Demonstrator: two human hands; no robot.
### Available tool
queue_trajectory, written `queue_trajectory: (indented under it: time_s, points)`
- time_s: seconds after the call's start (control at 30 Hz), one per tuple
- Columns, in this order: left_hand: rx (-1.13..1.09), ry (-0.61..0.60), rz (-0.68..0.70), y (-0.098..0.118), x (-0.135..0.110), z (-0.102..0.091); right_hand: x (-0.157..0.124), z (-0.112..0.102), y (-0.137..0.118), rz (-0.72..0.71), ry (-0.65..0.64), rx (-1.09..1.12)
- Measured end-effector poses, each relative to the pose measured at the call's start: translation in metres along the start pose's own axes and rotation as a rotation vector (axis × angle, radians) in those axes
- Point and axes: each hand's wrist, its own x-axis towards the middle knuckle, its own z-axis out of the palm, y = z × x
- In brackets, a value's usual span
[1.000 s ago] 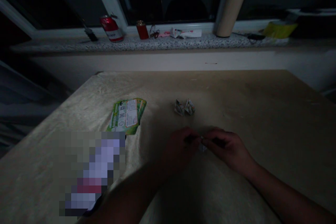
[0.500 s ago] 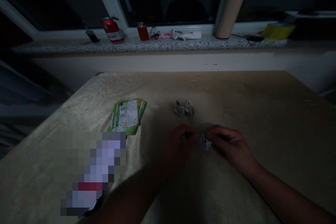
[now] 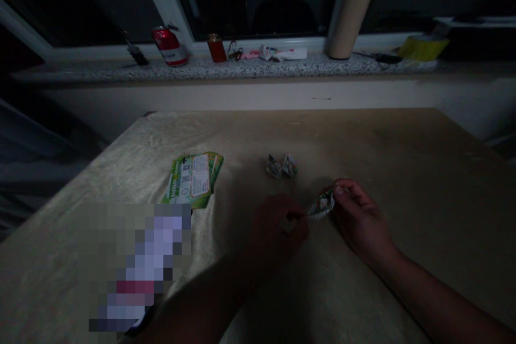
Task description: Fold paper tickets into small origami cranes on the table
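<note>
A small piece of folded printed paper (image 3: 322,204) is stretched between my two hands above the table. My right hand (image 3: 360,212) pinches its upper right end between thumb and fingers. At its lower left end, my left hand (image 3: 280,223) is closed in a pinch; that hand lies in shadow. Just beyond the hands stand two small folded paper shapes (image 3: 281,165) side by side, pointed at the top and printed like the held piece.
Green printed leaflets (image 3: 193,180) lie in a stack on the cloth-covered table (image 3: 403,150). A pixelated, blurred-out object (image 3: 149,258) lies nearer, on the left. Along the window sill stand a red can (image 3: 169,45), an orange jar (image 3: 216,48), a cardboard tube (image 3: 357,8) and a yellow item (image 3: 423,48).
The held paper has turned and opened out, with its right end raised. My right hand has moved slightly up and right, away from my left. The two standing paper shapes have stayed put.
</note>
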Motion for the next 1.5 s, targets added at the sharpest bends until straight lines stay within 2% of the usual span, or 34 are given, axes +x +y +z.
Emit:
queue_trajectory:
  time_s: [0.13,0.3,0.4,0.53,0.7,0.87,1.0,1.17,1.3,1.4,1.5]
  points:
    - [0.006,-0.041,0.187,0.001,-0.004,0.009,-0.003,0.004,0.000,-0.018,0.013,0.011]
    - [-0.020,-0.117,0.321,0.002,-0.008,0.020,-0.009,0.008,0.000,-0.090,0.075,-0.133]
    - [-0.017,-0.177,0.333,0.004,-0.010,0.020,-0.013,0.010,-0.002,-0.122,0.098,-0.226]
    - [-0.026,-0.286,0.242,0.005,-0.010,0.016,-0.013,0.009,-0.002,-0.164,0.103,-0.306]
    - [-0.141,-0.291,0.038,0.001,-0.009,0.013,-0.014,0.008,-0.001,-0.233,0.071,-0.413]
    - [-0.194,-0.321,-0.190,0.002,-0.005,0.011,-0.020,0.009,-0.004,-0.361,-0.060,-0.589]
    - [-0.182,-0.342,-0.237,0.000,-0.004,0.012,-0.021,0.007,-0.004,-0.391,-0.128,-0.668]
    - [-0.218,-0.327,-0.244,-0.002,-0.004,0.014,-0.019,0.009,-0.002,-0.321,-0.150,-0.619]
    - [-0.289,-0.292,-0.262,-0.002,-0.003,0.011,-0.021,0.010,-0.005,-0.193,-0.169,-0.489]
    - [-0.373,-0.251,-0.307,-0.003,-0.003,0.007,-0.021,0.010,-0.009,-0.079,-0.258,-0.364]
    - [-0.408,-0.208,-0.342,-0.007,-0.004,0.004,-0.020,0.010,-0.014,-0.003,-0.350,-0.344]
